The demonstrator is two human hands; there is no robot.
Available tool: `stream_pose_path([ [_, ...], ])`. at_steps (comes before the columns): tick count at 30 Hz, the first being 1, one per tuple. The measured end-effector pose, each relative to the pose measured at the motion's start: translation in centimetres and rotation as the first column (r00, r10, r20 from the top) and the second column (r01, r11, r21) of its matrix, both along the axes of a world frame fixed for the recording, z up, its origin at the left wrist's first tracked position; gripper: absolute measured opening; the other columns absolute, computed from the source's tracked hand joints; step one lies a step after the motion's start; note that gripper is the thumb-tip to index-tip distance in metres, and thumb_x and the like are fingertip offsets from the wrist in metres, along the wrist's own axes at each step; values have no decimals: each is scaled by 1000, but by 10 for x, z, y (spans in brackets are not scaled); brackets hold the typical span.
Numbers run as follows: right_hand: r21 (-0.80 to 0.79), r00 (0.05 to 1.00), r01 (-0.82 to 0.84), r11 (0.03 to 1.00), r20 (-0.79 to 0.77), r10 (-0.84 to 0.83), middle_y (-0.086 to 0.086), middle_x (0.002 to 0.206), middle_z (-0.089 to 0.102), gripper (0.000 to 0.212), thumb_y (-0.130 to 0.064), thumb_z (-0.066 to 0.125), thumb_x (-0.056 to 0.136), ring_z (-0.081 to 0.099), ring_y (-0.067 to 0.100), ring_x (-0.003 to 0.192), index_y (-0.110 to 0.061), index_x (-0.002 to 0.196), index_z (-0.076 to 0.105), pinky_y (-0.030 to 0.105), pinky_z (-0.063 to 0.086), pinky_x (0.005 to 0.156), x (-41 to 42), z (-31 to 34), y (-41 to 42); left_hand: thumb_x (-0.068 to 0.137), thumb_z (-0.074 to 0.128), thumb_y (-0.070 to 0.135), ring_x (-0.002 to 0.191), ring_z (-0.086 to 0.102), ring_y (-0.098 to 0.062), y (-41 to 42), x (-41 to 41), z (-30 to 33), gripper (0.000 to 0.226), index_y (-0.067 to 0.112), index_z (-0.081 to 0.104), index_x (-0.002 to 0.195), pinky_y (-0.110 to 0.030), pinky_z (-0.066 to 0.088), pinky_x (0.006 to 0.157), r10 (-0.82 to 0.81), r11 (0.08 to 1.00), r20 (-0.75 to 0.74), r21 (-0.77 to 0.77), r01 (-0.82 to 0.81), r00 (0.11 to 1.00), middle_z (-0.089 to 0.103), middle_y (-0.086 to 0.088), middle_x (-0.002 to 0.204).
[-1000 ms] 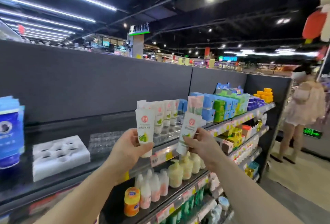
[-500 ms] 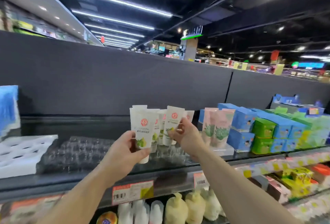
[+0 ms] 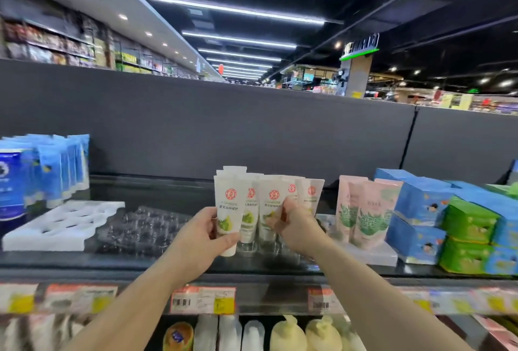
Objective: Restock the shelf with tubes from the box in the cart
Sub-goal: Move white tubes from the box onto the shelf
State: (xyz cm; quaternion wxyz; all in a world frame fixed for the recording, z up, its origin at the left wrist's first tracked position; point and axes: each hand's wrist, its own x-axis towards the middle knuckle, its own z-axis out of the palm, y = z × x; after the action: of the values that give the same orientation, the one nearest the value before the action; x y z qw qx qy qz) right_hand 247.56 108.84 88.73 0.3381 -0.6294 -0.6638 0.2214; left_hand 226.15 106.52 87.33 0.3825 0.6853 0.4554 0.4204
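My left hand [image 3: 200, 234] grips a white tube [image 3: 227, 212] with a red round logo and a green leaf print, cap down, just above the dark top shelf [image 3: 179, 262]. To its right my right hand [image 3: 294, 227] pinches a second white tube [image 3: 272, 205] of the same kind, standing it among several like tubes [image 3: 308, 196] in a row on the shelf. A clear plastic holder tray [image 3: 145, 227] with empty slots lies left of the row. The box and the cart are out of view.
A white foam tray [image 3: 60, 224] and blue tubes [image 3: 56, 165] occupy the shelf's left. Pink tubes [image 3: 364, 210] and blue and green boxes [image 3: 465, 224] stand at the right. Price labels [image 3: 203, 300] line the shelf edge, with bottles [image 3: 286, 335] on the shelf below.
The view has swung left and closer to the shelf. Both hands have carried their tubes forward; the right hand's tube now stands in the row on the shelf.
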Motion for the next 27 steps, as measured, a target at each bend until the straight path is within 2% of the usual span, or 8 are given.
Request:
stream_pose_path([
  [6,-102,999,-27,994,20,29,-2,106,59,10,-22,56,96,55,12,97,-18,102,50,26,48,78,1,4,0,85,71,20,104,64,-4,0,2,-3,38,37,51,113,-31,55,89,6,1000,7,-21,-5,1000,68,17,114],
  [11,-87,999,-9,996,-35,5,-6,100,60,12,-25,61,93,56,10,91,-22,99,52,31,52,84,-1,5,-4,85,70,18,98,63,5,-4,5,0,39,35,50,115,-16,53,74,24,1000,23,-7,-24,999,67,21,108],
  [16,246,964,208,947,-214,-156,-12,90,62,21,-31,64,91,61,4,77,-22,107,54,20,51,63,0,15,-31,83,73,15,93,64,8,-10,18,3,43,36,50,113,-12,52,68,19,1000,100,16,-21,995,68,20,106],
  [18,242,962,114,964,-270,-46,-8,87,67,23,-40,64,88,65,8,73,-22,102,59,22,55,62,-4,18,-45,82,75,14,94,66,3,-11,29,4,44,33,52,115,-20,55,76,0,1000,143,22,-3,990,70,17,104],
  [20,109,956,-55,992,-282,84,-10,94,69,24,-44,65,86,68,6,82,-29,103,58,23,58,70,-14,15,-56,81,75,11,95,68,-3,-12,42,5,42,30,57,115,-29,57,82,-42,999,167,42,35,985,72,15,104],
  [23,75,948,-68,995,-307,88,-14,97,69,18,-37,68,86,68,3,87,-35,102,59,22,58,74,-18,9,-57,81,73,7,98,66,-2,-14,57,6,40,33,63,110,-26,58,81,-97,992,102,93,87,990,71,17,106],
  [25,117,941,11,993,-337,29,-12,91,71,12,-33,68,87,68,4,81,-35,97,62,25,58,71,-9,12,-54,80,77,19,98,64,0,-11,57,6,34,35,62,107,-21,54,83,-55,990,20,133,52,998,69,18,103],
  [27,188,966,112,976,-252,-63,-10,88,69,12,-32,67,89,65,3,74,-30,99,61,22,50,61,7,19,-49,77,79,34,100,58,3,-3,46,3,35,36,61,107,-21,49,88,54,984,-109,177,-34,993,64,22,104],
])
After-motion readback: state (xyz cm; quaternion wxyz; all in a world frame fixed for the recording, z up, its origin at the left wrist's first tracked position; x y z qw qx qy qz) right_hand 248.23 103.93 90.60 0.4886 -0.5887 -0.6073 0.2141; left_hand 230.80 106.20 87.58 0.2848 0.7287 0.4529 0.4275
